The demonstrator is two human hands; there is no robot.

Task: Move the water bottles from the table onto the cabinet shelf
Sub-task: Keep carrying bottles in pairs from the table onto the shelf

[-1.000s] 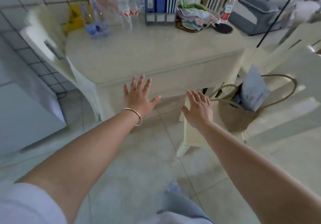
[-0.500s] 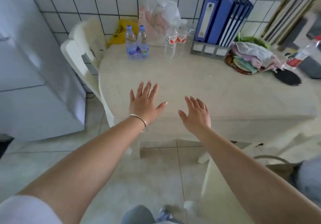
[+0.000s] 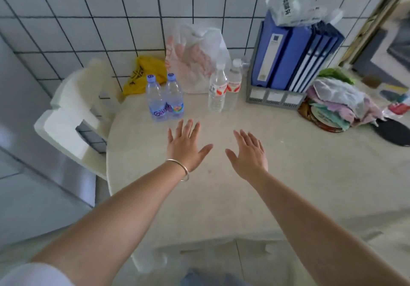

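**Four bottles upright at the back of the table, both hands spread above it**

Two pairs of water bottles stand on the pale table [image 3: 288,174], above the frame's centre near the tiled wall. The left pair [image 3: 164,98] is clear plastic with light-blue caps and purple-and-blue labels low on the body; the two touch side by side. The right pair [image 3: 224,88] is taller and slimmer, clear with white caps and red-and-white labels around the middle, one just behind the other. All four are upright and capped.

The left hand [image 3: 185,147], with a thin bangle [image 3: 180,169] at the wrist, has its fingers straight and fanned, the fingertips just below the blue-capped pair. The right hand [image 3: 249,154] is likewise flat with fingers apart, below the red-labelled pair. Neither holds anything.
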